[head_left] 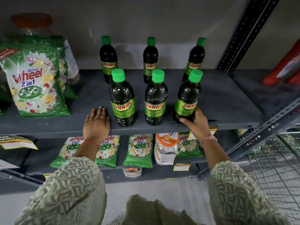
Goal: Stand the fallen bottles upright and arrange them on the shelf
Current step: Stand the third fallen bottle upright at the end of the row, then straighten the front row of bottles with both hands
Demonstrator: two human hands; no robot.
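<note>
- Head view: a grey metal shop shelf (227, 101) crosses the middle of the frame against a plain grey wall; Wheel detergent packs (34, 82) stand at the left, with more on the shelf below, and a wire basket (279, 168) fills the lower right.
- Six green-capped Sunny bottles stand upright in two rows of three at centre frame; none lies on its side.
- The right hand (197, 123) wraps the base of the front right bottle (187, 99), thumb across the front, fingers behind it, palm below and right of the label.
- That bottle's long axis is vertical, leaning slightly right at the cap, likely lens distortion.
- The left hand (97, 121) lies flat on the shelf edge, fingers spread, holding nothing, just left of the front left bottle (122, 101).
- The front middle bottle (155, 99) stands apart between them.
- The right hand is nearer; probably only a small nudge into line remains.
</note>
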